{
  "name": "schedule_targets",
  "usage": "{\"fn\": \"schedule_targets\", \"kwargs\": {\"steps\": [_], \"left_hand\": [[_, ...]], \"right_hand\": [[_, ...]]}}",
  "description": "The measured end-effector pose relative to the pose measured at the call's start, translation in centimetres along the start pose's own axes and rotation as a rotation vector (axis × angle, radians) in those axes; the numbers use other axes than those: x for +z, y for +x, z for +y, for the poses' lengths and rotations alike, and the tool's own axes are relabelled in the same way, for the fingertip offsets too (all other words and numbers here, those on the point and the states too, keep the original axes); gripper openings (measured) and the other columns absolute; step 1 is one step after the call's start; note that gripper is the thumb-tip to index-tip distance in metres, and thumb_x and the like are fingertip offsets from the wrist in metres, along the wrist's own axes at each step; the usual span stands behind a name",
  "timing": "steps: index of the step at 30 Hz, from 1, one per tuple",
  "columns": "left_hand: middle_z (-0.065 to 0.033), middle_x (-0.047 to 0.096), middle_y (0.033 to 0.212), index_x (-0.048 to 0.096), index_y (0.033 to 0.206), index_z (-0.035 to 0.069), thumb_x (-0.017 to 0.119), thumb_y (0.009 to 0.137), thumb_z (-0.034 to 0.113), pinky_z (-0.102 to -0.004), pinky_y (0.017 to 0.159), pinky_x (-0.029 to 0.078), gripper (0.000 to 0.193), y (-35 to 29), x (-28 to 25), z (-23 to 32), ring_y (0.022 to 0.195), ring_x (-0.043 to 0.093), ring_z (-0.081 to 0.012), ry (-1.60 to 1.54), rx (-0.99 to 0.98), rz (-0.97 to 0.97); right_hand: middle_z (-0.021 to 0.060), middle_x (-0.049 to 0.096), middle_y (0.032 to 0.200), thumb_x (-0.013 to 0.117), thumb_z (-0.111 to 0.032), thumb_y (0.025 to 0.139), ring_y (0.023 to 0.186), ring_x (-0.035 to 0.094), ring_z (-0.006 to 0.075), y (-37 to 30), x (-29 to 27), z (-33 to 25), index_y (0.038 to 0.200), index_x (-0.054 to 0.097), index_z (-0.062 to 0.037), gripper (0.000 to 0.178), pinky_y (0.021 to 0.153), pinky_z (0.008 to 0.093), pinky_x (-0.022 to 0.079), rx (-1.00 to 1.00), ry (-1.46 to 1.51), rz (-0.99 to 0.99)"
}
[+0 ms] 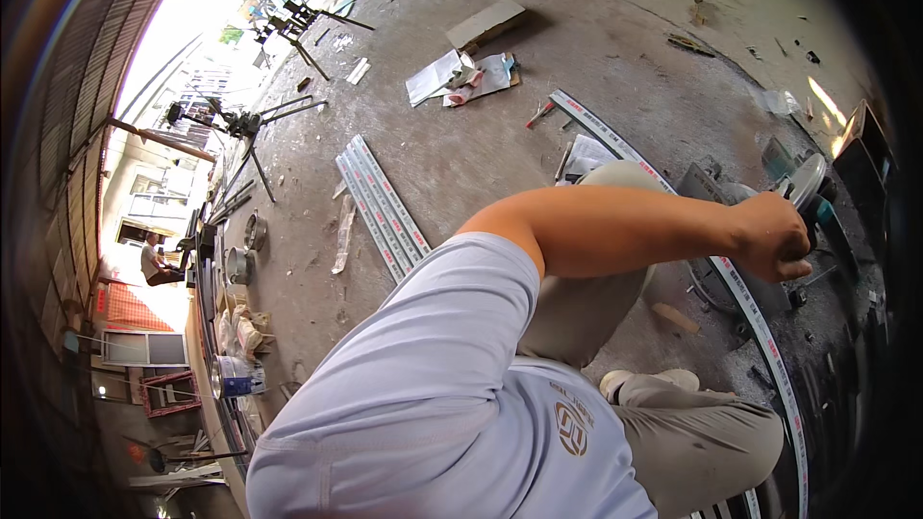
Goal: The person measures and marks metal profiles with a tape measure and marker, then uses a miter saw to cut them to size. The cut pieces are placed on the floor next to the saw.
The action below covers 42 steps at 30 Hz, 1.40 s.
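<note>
My left arm reaches across to the right, and my left hand (775,236) is closed at a cut-off saw (806,183) with a round metal guard and teal body. The fingers seem wrapped round its handle, which the hand mostly hides. Beneath the forearm runs a long, narrow metal profile (760,322) with red printed marks, passing by the saw's base. Its far end (586,118) rests near a small red-tipped stand (540,113). My right hand is out of sight.
Several similar profiles (377,202) lie side by side on the concrete floor. Beyond them are papers (437,75), a board (486,24) and black metal stands (252,125). Buckets (237,267) line the left side, where another person (154,259) sits. A dark panel (865,159) stands behind the saw.
</note>
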<state>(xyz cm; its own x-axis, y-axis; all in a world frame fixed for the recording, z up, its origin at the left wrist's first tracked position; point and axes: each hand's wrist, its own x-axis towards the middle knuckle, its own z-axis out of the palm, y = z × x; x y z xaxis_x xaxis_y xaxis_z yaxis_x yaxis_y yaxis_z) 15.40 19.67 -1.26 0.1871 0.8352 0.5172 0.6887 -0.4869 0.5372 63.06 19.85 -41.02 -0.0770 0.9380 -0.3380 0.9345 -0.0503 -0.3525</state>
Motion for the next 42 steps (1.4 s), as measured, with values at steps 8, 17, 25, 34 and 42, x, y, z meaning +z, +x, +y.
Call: {"fn": "schedule_targets", "kwargs": {"steps": [8,17,25,34,42], "left_hand": [[-0.0161,0.061,0.067,0.065,0.066,0.006,0.068,0.088,0.035,-0.0482,0.061,0.050,0.037,1.5,0.5,0.2,0.066,0.061,-0.0417,-0.144,-0.033,0.123],[-0.0184,0.069,0.074,0.072,0.079,0.001,0.072,0.089,0.032,-0.0453,0.065,0.053,0.033,0.1,0.5,4.9,0.072,0.068,-0.0387,-0.500,-0.115,-0.056],[-0.0129,0.077,0.083,0.076,0.097,0.000,0.079,0.089,0.040,-0.0325,0.069,0.059,0.041,0.5,-0.8,5.4,0.077,0.075,-0.0191,-0.884,-0.299,-0.278],[-0.0132,0.073,0.097,0.067,0.100,0.002,0.086,0.079,0.042,-0.0388,0.081,0.055,0.049,-1.5,-3.5,4.2,0.093,0.072,-0.0261,-0.785,-0.234,-0.343],[-0.0139,0.073,0.092,0.067,0.093,-0.002,0.086,0.079,0.031,-0.0368,0.082,0.055,0.040,-3.5,-7.2,1.1,0.089,0.071,-0.0250,-0.691,-0.253,-0.307]], "right_hand": [[0.0099,0.069,0.109,0.058,-0.054,0.102,0.096,0.065,0.0212,-1.8,-9.8,-2.7,0.123,0.064,-0.0069,0.051,0.087,0.0358,0.055,0.184,1.180,-0.075],[0.0084,0.066,0.128,0.052,-0.051,0.107,0.124,0.063,0.0204,-3.4,-33.8,-17.0,0.131,0.060,-0.0081,0.049,0.087,0.0260,0.048,-0.126,1.549,0.251],[0.0143,0.062,0.119,0.076,-0.030,0.081,0.110,0.055,0.0245,-13.0,-32.6,-35.4,0.109,0.048,-0.0073,0.045,0.104,0.0376,0.040,-0.749,0.437,0.191],[0.0119,0.057,0.122,0.080,-0.007,0.078,0.112,0.056,0.0230,-17.6,-31.7,-39.8,0.121,0.048,-0.0057,0.054,0.102,0.0379,0.045,-0.794,0.318,0.135],[0.0179,0.067,0.114,0.079,-0.004,0.083,0.109,0.067,0.0284,-18.2,-30.2,-45.7,0.131,0.054,-0.0003,0.054,0.098,0.0370,0.050,-0.804,0.145,0.046]]}}
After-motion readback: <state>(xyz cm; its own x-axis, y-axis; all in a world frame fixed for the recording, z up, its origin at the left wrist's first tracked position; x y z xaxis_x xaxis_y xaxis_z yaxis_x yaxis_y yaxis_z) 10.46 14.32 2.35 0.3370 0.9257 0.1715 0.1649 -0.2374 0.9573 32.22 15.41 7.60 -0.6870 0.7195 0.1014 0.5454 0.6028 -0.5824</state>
